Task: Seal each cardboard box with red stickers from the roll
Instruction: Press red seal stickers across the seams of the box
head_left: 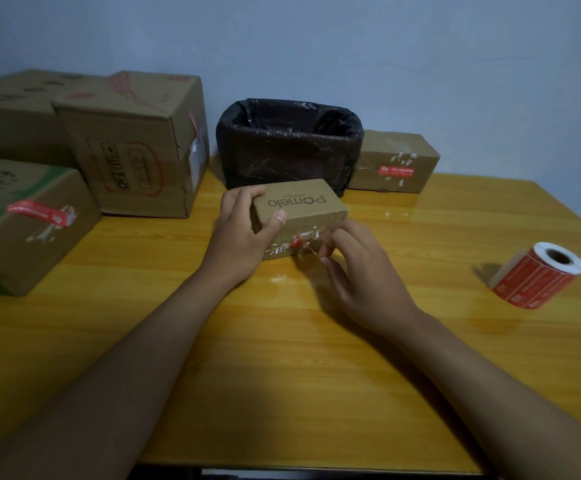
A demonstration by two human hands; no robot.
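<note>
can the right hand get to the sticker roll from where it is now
Probably yes. The sticker roll lies in the open on the table on the right hand's own side, with only bare tabletop between them. But its fingers are pinching a red sticker at the small box.

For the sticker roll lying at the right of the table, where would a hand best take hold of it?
Grip the sticker roll across its red curved sides, coming from above. It lies on its side, white core end facing up and away, free of the right hand.

"Pomelo" on small cardboard box (303, 206)
</note>
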